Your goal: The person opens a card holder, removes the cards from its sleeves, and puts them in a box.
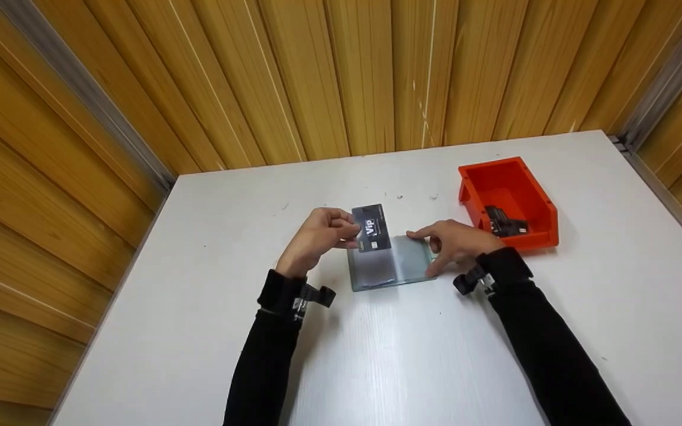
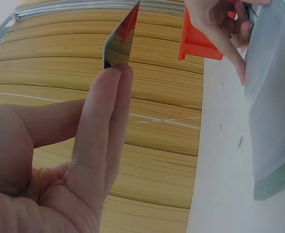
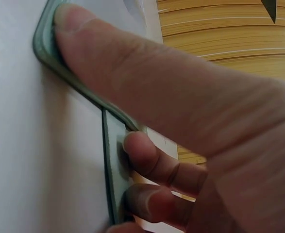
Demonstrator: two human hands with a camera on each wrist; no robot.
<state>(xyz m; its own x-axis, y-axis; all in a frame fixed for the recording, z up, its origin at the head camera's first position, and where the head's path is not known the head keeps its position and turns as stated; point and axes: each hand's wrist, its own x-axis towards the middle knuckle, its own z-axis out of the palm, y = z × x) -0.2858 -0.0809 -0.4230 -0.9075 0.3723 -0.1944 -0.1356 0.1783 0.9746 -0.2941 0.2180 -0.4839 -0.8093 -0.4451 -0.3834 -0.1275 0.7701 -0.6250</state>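
Note:
Between thumb and fingers, my left hand [image 1: 319, 232] pinches a dark card [image 1: 373, 229] printed "Vip". It is raised in front of a translucent greenish card holder [image 1: 372, 273] lying on the table. In the left wrist view the card [image 2: 120, 43] stands nearly edge-on above the fingertips. My right hand [image 1: 462, 241] grips the right end of the holder, thumb at the near corner and index finger at the far one. The right wrist view shows the thumb pressed on the rim and other fingers curled by a narrow strap [image 3: 114, 160] at the holder's edge.
A red open bin [image 1: 510, 177] stands on the white table [image 1: 216, 331] beyond my right hand, with dark cards [image 1: 504, 222] inside. Wood-patterned panels [image 1: 341, 77] rise behind the table's far edge and at the left.

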